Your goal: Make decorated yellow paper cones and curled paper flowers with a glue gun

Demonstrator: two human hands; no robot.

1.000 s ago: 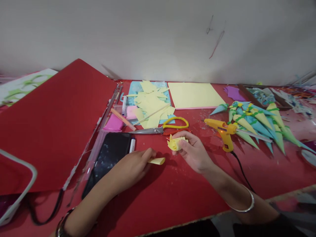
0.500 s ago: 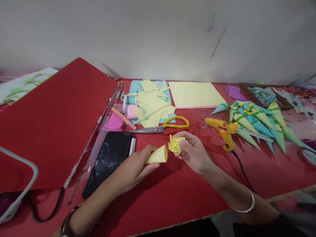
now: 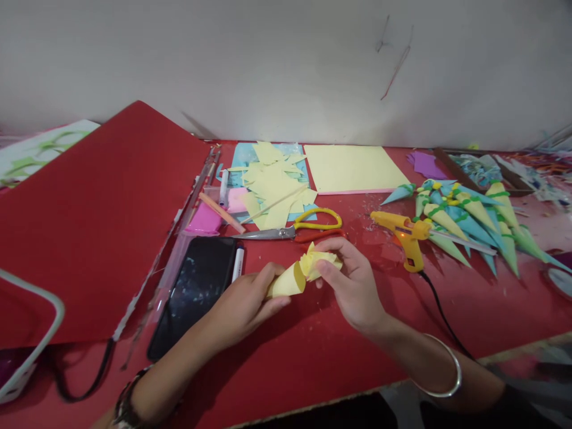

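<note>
My left hand is closed round a pale yellow paper cone, its wide open end turned to the right. Between the fingers of my right hand is a yellow paper flower with ruffled petals. The flower's left side meets the mouth of the cone; whether any petals are inside it I cannot tell. Just beyond my hands lie scissors with yellow and red handles. To the right a yellow glue gun rests on its side, a small orange light glowing on it.
Pale yellow paper scraps and a yellow sheet lie along the wall. Several finished paper cones are piled at right. A black phone, a marker and a large red board are at left. The glue gun's cord runs toward the front edge.
The right hand has brought the flower left against the cone's mouth and turned it, so its petals now face the cone. The left hand has barely moved.
</note>
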